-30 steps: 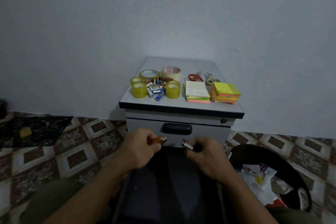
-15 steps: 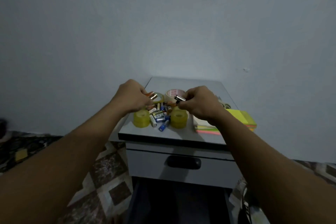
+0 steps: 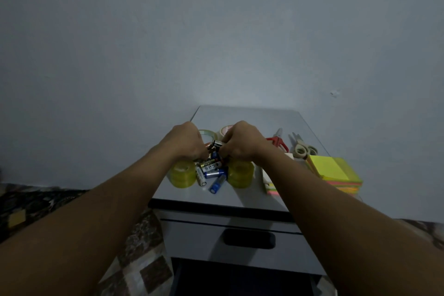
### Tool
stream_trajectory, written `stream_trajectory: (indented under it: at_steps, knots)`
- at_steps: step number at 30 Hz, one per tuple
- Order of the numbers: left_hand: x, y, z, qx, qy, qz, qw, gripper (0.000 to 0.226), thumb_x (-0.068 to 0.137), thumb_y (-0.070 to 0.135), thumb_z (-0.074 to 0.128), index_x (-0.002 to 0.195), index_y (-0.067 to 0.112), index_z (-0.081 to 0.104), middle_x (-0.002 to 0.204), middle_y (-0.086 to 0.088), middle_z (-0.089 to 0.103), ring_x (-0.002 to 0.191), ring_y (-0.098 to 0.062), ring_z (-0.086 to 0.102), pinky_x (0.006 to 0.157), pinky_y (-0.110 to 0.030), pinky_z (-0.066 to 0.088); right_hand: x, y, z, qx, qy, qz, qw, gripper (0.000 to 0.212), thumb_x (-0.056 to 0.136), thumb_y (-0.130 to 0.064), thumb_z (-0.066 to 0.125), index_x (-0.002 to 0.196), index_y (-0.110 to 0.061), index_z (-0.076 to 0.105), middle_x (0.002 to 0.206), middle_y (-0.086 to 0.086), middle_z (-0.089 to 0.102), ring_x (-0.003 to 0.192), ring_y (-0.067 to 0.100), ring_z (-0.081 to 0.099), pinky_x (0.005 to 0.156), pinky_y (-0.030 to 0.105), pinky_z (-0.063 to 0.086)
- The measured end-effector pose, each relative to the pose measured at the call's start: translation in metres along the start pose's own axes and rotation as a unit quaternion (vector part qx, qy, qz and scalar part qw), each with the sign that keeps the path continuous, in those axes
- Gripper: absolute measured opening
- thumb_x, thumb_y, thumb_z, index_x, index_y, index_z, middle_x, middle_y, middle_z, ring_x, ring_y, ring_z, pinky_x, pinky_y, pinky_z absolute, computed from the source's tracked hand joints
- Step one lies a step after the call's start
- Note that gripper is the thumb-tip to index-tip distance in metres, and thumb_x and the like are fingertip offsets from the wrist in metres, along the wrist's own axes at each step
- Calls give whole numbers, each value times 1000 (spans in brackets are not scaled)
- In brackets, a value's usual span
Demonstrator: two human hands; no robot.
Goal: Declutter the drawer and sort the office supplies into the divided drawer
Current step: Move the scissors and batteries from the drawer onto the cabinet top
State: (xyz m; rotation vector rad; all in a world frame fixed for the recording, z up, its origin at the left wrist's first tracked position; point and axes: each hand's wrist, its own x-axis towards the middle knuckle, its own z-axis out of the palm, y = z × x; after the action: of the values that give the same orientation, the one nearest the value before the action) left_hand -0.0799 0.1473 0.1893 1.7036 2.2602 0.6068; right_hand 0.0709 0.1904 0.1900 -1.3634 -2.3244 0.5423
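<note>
Both of my hands reach over the grey cabinet top (image 3: 249,115). My left hand (image 3: 186,142) pinches an orange battery (image 3: 209,146) just above the battery pile (image 3: 211,170). My right hand (image 3: 242,143) pinches a black battery (image 3: 218,144) beside it, so the two batteries nearly touch. Yellow tape rolls stand on either side of the pile, one on the left (image 3: 182,175) and one on the right (image 3: 240,174). Two larger tape rolls (image 3: 206,133) are partly hidden behind my hands.
Red scissors (image 3: 276,140) and grey scissors (image 3: 302,149) lie at the back right. Sticky-note stacks (image 3: 334,172) sit at the right edge. Below the top is a shut drawer with a dark handle (image 3: 248,238). A lower drawer (image 3: 240,279) stands open and dark.
Both hands rose from the open lower drawer to the cabinet top with a battery each, then drew together over the battery pile. The camera tilted up.
</note>
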Motion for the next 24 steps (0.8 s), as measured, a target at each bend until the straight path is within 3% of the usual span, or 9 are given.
stream_trajectory:
  at_steps: [2,9,19,24]
  knots:
    - [0,-2,2,3,-9,2,1000,27,67,26,87,89,12,78,89,-7,73,85,-23,68,74,-33,58,2,2,2,-2,0,7,1000,21,76,-20,78,90,-5,77,85,11,74,81,25,70,73,37,60]
    - [-3,-7,4,-20,-15,7,1000,26,67,27,90,86,19,75,92,-1,71,88,-21,66,76,-32,56,-4,4,-1,-1,4,9,1000,24,78,-23,78,92,-3,77,94,15,73,90,28,69,79,40,59]
    - [-9,-16,2,-93,3,-4,996,29,66,30,91,84,17,73,90,1,69,80,-14,62,57,-25,44,0,3,11,-62,13,-8,998,24,83,-25,72,94,-4,76,95,13,72,90,25,66,87,39,55]
    - [-6,-25,-2,-158,53,-12,986,18,81,26,78,83,9,75,83,-9,73,80,-23,70,70,-33,55,6,1,17,-94,15,-13,995,20,82,-25,70,93,-8,76,90,11,73,85,24,66,88,38,53]
